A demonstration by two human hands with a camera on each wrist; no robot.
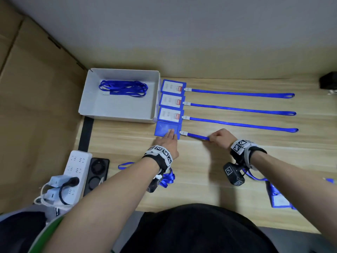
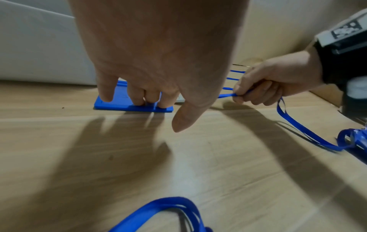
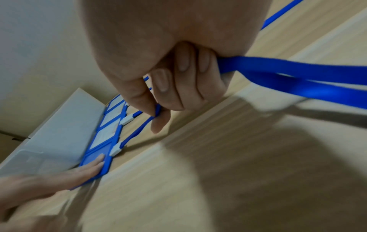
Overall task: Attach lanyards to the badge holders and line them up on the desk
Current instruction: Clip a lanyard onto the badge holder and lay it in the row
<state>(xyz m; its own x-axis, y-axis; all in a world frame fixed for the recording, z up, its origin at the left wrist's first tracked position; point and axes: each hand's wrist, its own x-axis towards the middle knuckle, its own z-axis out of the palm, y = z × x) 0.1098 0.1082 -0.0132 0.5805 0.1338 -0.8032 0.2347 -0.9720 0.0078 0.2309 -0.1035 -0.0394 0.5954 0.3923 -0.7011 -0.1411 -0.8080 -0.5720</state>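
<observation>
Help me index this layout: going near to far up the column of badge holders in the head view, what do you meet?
Left hand pressing the plain blue badge holder → third carded badge holder → second carded badge holder → farthest carded badge holder.

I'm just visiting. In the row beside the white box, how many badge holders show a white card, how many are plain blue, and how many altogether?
White-card badge holders: 3
Plain blue badge holder, pressed by the left hand, its lanyard pinched by the right hand: 1
Total: 4
</observation>
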